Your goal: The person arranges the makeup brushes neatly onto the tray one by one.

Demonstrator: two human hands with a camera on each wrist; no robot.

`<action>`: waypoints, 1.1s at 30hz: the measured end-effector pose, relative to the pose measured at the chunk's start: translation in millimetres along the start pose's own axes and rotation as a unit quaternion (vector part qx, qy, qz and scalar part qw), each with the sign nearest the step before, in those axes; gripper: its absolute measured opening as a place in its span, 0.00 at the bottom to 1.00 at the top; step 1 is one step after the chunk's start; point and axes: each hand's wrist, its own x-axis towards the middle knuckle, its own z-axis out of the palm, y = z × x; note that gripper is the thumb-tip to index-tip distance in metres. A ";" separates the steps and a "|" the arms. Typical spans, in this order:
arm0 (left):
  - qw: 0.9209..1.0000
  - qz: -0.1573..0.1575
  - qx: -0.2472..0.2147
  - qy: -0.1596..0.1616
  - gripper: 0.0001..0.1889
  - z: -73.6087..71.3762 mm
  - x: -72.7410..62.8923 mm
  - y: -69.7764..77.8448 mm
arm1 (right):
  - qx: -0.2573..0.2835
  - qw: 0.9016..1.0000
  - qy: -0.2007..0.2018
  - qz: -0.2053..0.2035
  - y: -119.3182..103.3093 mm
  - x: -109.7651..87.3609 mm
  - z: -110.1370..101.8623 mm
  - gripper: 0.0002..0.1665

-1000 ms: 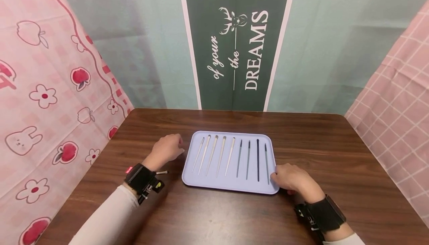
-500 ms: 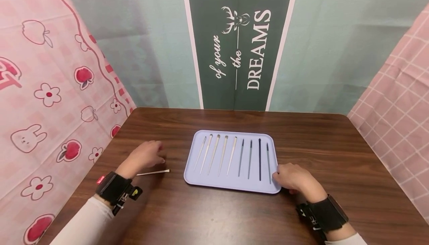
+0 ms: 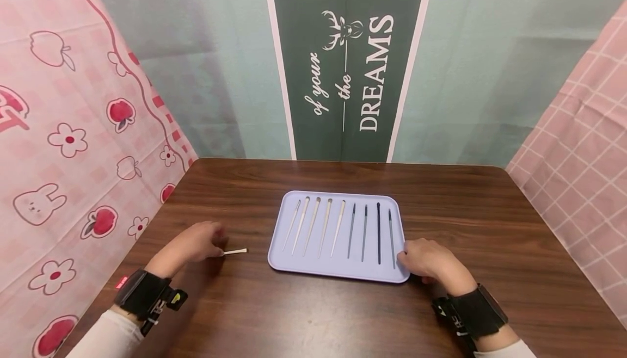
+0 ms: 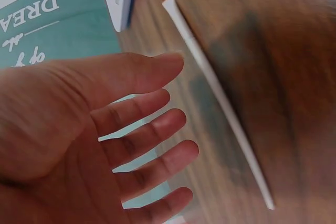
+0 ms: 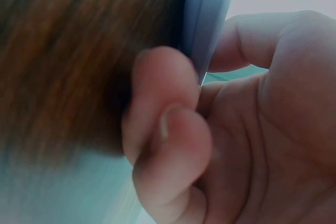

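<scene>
A single makeup brush with a pale handle [image 3: 236, 251] lies on the table left of the tray. My left hand [image 3: 198, 241] hovers over it, its fingers loosely bent and apart from it. The left wrist view shows the whole brush [image 4: 226, 98] lying beyond my thumb, with nothing in the hand. On the lavender tray [image 3: 299, 266] lie several pale brushes [image 3: 311, 226] at the left and several dark ones [image 3: 379, 233] at the right. My right hand [image 3: 426, 259] grips the tray's front right edge; in the right wrist view the tray rim [image 5: 207, 19] passes between thumb and curled fingers.
The brown wooden table [image 3: 313, 320] reaches back to a green curtain [image 3: 220, 75] with a printed panel. Pink patterned cloth [image 3: 73, 184] hangs at the left and checked pink cloth [image 3: 583, 146] at the right.
My left hand has moved left from beside the tray and then come down toward the loose brush, uncovering more of its handle before partly covering it again. My right hand stays at the tray's edge.
</scene>
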 end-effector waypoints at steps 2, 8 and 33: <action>1.000 0.000 -0.009 0.001 0.19 3.0 -2.6 -4.0 | 0.001 1.000 0.000 0.000 -0.2 0.1 -0.3 0.10; 1.000 0.012 -0.023 0.008 0.18 10.6 -7.9 -10.9 | 0.001 1.000 -0.001 0.001 -0.3 0.4 -0.1 0.11; 0.997 0.037 -0.048 0.057 0.10 27.9 -11.9 -17.7 | -0.001 1.000 0.004 0.002 -0.6 0.8 0.9 0.10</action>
